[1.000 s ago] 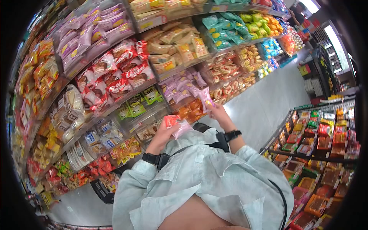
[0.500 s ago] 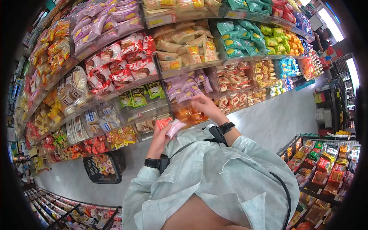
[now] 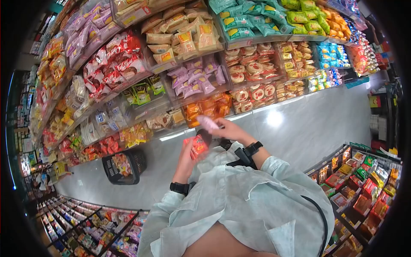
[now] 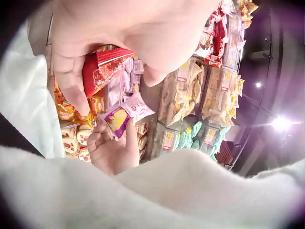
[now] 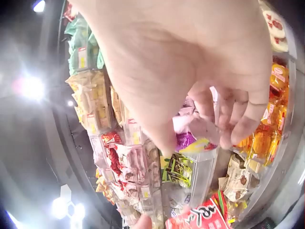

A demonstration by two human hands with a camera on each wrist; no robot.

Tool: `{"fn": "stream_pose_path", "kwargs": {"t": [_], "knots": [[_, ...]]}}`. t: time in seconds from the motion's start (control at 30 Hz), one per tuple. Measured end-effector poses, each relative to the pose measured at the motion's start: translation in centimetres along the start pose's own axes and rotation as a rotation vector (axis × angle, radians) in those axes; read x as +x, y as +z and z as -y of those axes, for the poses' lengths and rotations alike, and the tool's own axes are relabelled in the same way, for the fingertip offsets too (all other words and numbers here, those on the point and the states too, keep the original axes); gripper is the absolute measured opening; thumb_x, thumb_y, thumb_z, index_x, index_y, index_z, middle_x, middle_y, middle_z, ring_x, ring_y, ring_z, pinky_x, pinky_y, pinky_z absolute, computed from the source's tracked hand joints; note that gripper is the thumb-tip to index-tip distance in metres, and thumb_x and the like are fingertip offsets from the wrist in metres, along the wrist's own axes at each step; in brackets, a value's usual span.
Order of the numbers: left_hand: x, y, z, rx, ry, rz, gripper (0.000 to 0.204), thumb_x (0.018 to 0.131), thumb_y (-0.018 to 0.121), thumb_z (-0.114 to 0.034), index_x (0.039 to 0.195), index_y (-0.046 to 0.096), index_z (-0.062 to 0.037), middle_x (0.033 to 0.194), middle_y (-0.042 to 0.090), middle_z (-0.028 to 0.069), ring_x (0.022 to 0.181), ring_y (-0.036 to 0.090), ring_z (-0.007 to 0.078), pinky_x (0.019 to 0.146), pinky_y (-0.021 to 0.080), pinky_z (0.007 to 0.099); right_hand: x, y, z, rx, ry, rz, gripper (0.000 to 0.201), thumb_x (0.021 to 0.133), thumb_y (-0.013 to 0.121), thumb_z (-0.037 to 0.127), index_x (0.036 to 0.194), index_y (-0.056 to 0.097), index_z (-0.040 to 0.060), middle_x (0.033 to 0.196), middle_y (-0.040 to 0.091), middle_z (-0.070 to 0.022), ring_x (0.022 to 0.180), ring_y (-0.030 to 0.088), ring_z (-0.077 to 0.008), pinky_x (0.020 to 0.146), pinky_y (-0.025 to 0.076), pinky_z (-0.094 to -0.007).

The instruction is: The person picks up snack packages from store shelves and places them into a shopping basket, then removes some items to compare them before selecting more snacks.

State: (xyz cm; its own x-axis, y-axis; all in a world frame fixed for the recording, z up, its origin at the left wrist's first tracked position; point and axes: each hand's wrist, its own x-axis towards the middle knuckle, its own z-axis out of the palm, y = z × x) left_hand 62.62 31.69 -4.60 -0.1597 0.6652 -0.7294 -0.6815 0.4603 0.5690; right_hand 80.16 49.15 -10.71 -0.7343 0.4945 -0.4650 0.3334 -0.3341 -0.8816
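My left hand [image 3: 184, 159] holds a shiny red snack packet [image 3: 198, 147] in front of my shirt. The left wrist view has that red packet [image 4: 102, 71] between thumb and fingers. Just beside it, my right hand [image 3: 234, 131] pinches a small lilac snack packet [image 3: 207, 123], blurred in the head view. A purple and yellow label shows on this lilac packet [image 4: 122, 117] in the left wrist view. Past the right fingertips are a bin of similar lilac packets [image 3: 197, 79] and a lower bin of orange-wrapped snacks [image 3: 207, 108].
Tiered clear bins of packaged snacks curve across the front, with teal packets [image 3: 239, 21] and cream packets [image 3: 184, 36] higher up. On the grey floor [image 3: 291, 122] at the left stands a black basket [image 3: 139, 165] with packets inside. Another snack rack [image 3: 355, 184] is at the right.
My right hand has come back from the lilac bin to near the left hand, now holding a lilac packet. The lilac packet earlier beside the red one in my left hand no longer shows there.
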Motion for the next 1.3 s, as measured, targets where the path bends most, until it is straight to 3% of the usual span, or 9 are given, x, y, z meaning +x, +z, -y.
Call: {"fn": "stream_pose_path", "kwargs": {"t": [0.1, 0.23, 0.3, 0.4, 0.5, 0.7, 0.93, 1.03, 1.3], "knots": [[-2.7, -0.5, 2.1, 0.051, 0.02, -0.121, 0.038, 0.109, 0.05, -0.034, 0.14, 0.043, -0.0125, 0.119, 0.068, 0.0164, 0.093, 0.075, 0.0276, 0.073, 0.059, 0.0351, 1.9, -1.3, 0.1, 0.123, 0.159, -0.052, 0.05, 0.096, 0.072, 0.045, 0.118, 0.062, 0.002, 0.089, 0.065, -0.0025, 0.072, 0.062, -0.0104, 0.066, 0.051, -0.0263], [-5.6, -1.3, 4.2, -0.022, 0.046, -0.199, 0.039, 0.108, 0.051, -0.031, 0.141, 0.042, -0.0125, 0.118, 0.068, 0.0167, 0.094, 0.075, 0.0279, 0.075, 0.059, 0.035, 8.1, -5.4, 3.1, -0.004, 0.064, -0.009, 0.043, 0.098, 0.07, 0.044, 0.115, 0.065, 0.0053, 0.088, 0.064, 0.0009, 0.073, 0.06, -0.0084, 0.062, 0.047, -0.0246], [-6.6, -1.5, 4.8, -0.059, 0.078, -0.231, 0.04, 0.108, 0.052, -0.03, 0.142, 0.041, -0.0122, 0.118, 0.068, 0.0173, 0.095, 0.074, 0.0281, 0.075, 0.058, 0.0349, 11.9, -6.5, 4.3, 0.246, -0.078, -0.174, 0.055, 0.097, 0.072, 0.04, 0.132, 0.058, 0.0, 0.108, 0.067, -0.008, 0.092, 0.066, -0.0146, 0.075, 0.052, -0.026], [-7.4, -1.5, 5.2, -0.085, 0.144, -0.265, 0.039, 0.107, 0.053, -0.028, 0.141, 0.042, -0.0119, 0.121, 0.067, 0.0158, 0.097, 0.074, 0.0279, 0.076, 0.058, 0.0353, 13.9, -6.0, 6.2, 0.349, -0.182, -0.423, 0.09, 0.095, 0.075, 0.031, 0.159, 0.023, -0.004, 0.153, 0.04, -0.0277, 0.135, 0.051, -0.0342, 0.109, 0.046, -0.0366], [-8.2, -2.4, 6.3, -0.099, 0.158, -0.273, 0.037, 0.106, 0.054, -0.026, 0.139, 0.045, -0.0119, 0.127, 0.065, 0.0116, 0.102, 0.073, 0.0272, 0.079, 0.058, 0.0362, 13.2, -4.4, 4.6, 0.184, -0.177, -0.403, 0.095, 0.09, 0.077, 0.042, 0.158, 0.028, -0.0034, 0.151, 0.046, -0.027, 0.135, 0.053, -0.0328, 0.108, 0.046, -0.0416], [-8.7, -3.9, 6.1, -0.135, 0.157, -0.273, 0.045, 0.106, 0.053, -0.022, 0.147, 0.039, -0.0121, 0.119, 0.068, 0.0157, 0.097, 0.074, 0.0277, 0.075, 0.058, 0.035, 6.4, 0.6, 1.9, 0.199, -0.073, -0.001, 0.035, 0.099, 0.066, 0.022, 0.129, 0.061, 0.0043, 0.114, 0.07, -0.0035, 0.105, 0.065, -0.0134, 0.09, 0.053, -0.0306], [-7.1, -5.7, 3.1, 0.092, 0.205, -0.071, 0.05, 0.107, 0.052, -0.02, 0.153, 0.034, -0.012, 0.132, 0.063, 0.0149, 0.095, 0.073, 0.025, 0.075, 0.057, 0.032, 0.3, 7.4, 1.4, -0.021, -0.105, 0.427, 0.051, 0.099, 0.071, 0.022, 0.144, 0.051, 0.0063, 0.127, 0.066, -0.009, 0.114, 0.065, -0.0163, 0.101, 0.051, -0.0337], [-7.5, -6.0, 1.9, 0.152, 0.242, 0.026, 0.052, 0.108, 0.052, -0.021, 0.155, 0.032, -0.011, 0.136, 0.061, 0.015, 0.096, 0.073, 0.0244, 0.077, 0.058, 0.0323, -1.9, 9.9, 3.0, -0.057, 0.031, 0.475, 0.06, 0.099, 0.072, 0.02, 0.151, 0.044, 0.0066, 0.126, 0.065, -0.01, 0.111, 0.067, -0.018, 0.1, 0.052, -0.0335], [-9.0, -12.1, 2.3, 0.117, 0.261, 0.174, 0.049, 0.105, 0.059, -0.015, 0.149, 0.04, -0.0058, 0.131, 0.064, 0.0127, 0.097, 0.072, 0.0209, 0.081, 0.058, 0.0323, -4.5, 16.7, 2.9, -0.138, -0.016, 0.222, 0.066, 0.093, 0.077, 0.012, 0.147, 0.04, 0.0034, 0.12, 0.064, -0.0136, 0.097, 0.071, -0.0171, 0.081, 0.058, -0.0298]]}}
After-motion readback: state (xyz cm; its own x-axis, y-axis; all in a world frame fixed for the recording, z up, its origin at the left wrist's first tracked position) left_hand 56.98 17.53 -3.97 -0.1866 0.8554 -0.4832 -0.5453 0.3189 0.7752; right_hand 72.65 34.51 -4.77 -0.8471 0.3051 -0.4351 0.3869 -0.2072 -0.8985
